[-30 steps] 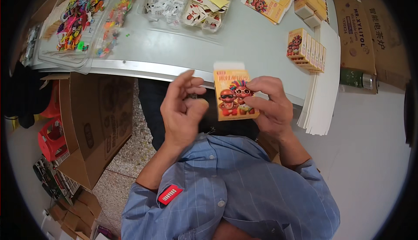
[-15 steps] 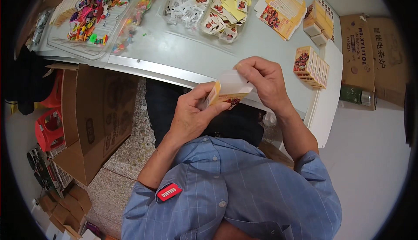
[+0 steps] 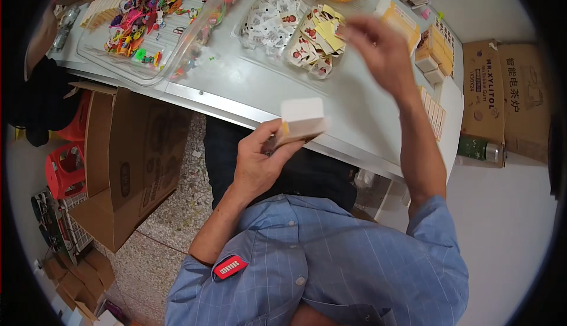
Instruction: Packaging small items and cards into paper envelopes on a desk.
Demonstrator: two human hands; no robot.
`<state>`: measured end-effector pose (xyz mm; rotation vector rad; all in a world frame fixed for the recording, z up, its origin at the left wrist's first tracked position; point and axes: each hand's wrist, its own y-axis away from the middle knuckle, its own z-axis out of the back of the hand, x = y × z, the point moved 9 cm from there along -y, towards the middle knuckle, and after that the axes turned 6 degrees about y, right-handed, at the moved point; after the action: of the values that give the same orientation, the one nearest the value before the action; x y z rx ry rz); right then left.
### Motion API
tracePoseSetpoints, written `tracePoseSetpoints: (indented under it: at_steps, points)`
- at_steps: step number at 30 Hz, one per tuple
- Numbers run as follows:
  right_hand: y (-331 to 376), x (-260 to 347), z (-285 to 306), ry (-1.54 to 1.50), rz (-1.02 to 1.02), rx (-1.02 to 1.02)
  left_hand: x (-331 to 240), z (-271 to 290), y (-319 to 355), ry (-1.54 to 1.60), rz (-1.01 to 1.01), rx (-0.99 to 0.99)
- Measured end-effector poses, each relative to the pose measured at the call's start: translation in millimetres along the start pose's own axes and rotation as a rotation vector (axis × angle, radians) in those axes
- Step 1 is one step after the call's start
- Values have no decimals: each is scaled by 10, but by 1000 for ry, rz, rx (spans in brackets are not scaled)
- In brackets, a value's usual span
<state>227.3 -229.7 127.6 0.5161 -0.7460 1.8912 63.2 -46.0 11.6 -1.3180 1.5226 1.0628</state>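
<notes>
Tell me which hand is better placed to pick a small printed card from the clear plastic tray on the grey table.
Right. The right hand is stretched out just above the clear plastic tray of small printed cards. The left hand is near the body, occupied holding a small white and orange cardboard box.

Small box (image 3: 301,122) in left hand (image 3: 257,166); right hand (image 3: 378,48) blurred above card tray (image 3: 316,39)

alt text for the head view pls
Seen from above, a person's left hand holds a small white and orange box while the blurred right hand reaches over a grey table toward a clear tray of small cards.
</notes>
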Motion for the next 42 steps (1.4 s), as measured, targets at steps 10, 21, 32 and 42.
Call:
tracePoseSetpoints:
  at_steps: [10,21,32,42]
  points:
    - [-1616,-389,-165,563,477,-231,83,130,-77,150,64,-90]
    - [-1677,-672,209,24,8,-184,90,158,-172,206,83,-97]
    - [-123,-181,292,-826,59,-206,102,80,-209,227,84,-96]
    - [312,-37,-250,-852,-1,21,128,1,-168,251,122,-65]
